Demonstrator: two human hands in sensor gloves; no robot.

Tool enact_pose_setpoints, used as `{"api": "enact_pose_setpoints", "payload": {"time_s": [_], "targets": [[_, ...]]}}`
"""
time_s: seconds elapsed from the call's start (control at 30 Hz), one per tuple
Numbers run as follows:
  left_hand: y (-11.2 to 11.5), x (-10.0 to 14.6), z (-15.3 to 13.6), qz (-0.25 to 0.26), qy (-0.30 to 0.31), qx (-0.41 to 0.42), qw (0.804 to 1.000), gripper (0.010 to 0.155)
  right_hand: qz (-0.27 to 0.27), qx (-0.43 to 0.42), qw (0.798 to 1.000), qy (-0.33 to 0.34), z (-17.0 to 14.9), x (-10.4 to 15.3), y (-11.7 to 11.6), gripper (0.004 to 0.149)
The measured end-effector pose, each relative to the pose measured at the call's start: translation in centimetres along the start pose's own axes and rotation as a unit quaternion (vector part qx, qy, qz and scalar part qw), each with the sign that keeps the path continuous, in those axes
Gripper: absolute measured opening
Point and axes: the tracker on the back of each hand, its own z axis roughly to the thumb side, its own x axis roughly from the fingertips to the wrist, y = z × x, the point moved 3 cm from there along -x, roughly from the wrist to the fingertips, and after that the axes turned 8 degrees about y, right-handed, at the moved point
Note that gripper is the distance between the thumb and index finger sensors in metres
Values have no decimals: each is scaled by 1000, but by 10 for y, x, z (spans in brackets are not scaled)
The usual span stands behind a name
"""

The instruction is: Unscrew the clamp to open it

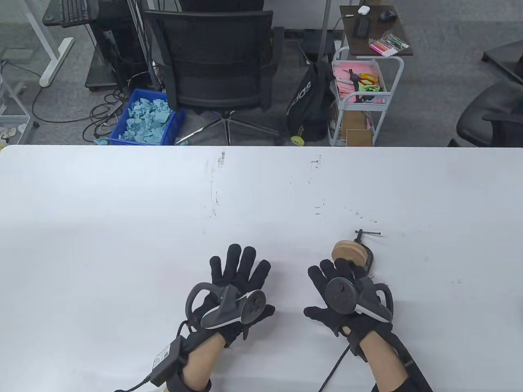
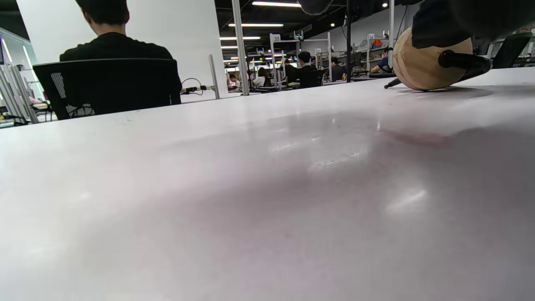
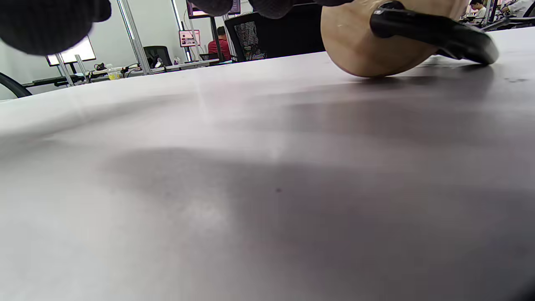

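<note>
A black C-clamp (image 1: 369, 256) lies on the white table (image 1: 122, 212), clamped on a stack of round wooden discs (image 1: 347, 251). Its screw with the T-bar handle (image 1: 367, 233) points away from me. My right hand (image 1: 333, 271) is spread out, and its fingertips touch the near side of the discs. The right wrist view shows the discs (image 3: 376, 46), the clamp frame (image 3: 434, 31) and my fingertips (image 3: 267, 6) just over them. My left hand (image 1: 241, 265) lies flat and spread on the table, left of the clamp, holding nothing. The left wrist view shows the discs (image 2: 422, 62) at the right.
Past the table's far edge stand a black office chair (image 1: 212, 61), a blue bin of paper (image 1: 147, 118) and a white cart (image 1: 363, 98). Small dark scuff marks (image 1: 214, 200) dot the tabletop.
</note>
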Motion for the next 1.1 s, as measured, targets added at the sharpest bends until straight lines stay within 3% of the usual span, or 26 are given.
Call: {"api": "enact_pose_setpoints", "payload": {"time_s": [0.3, 0.47, 0.7, 0.77, 0.83, 0.87, 1.0, 1.1], "targets": [[2, -1, -4, -12, -6, 0, 1000, 97, -10, -20, 1000, -13, -6, 3, 9, 91], [1, -3, -2, -17, -8, -14, 1000, 101, 11, -145, 989, -4, -12, 12, 23, 96], [-2, -2, 1, -16, -1, -7, 1000, 103, -48, -171, 979, -105, -82, 20, 67, 95], [-3, -2, 2, -15, 0, -6, 1000, 103, -66, -196, 967, -150, -105, 20, 74, 90], [-4, -1, 3, -14, 0, -7, 1000, 103, -125, -237, 939, -214, -138, 16, 82, 77], [-4, -1, 3, -12, 0, -6, 1000, 103, -129, -246, 932, -233, -147, 13, 81, 70], [-6, 1, -1, -7, -6, -4, 1000, 101, -40, -234, 926, -292, -174, -13, 62, 57], [-8, 2, -3, 7, -8, -2, 1000, 99, -19, -233, 918, -319, -186, -28, 46, 57]]}}
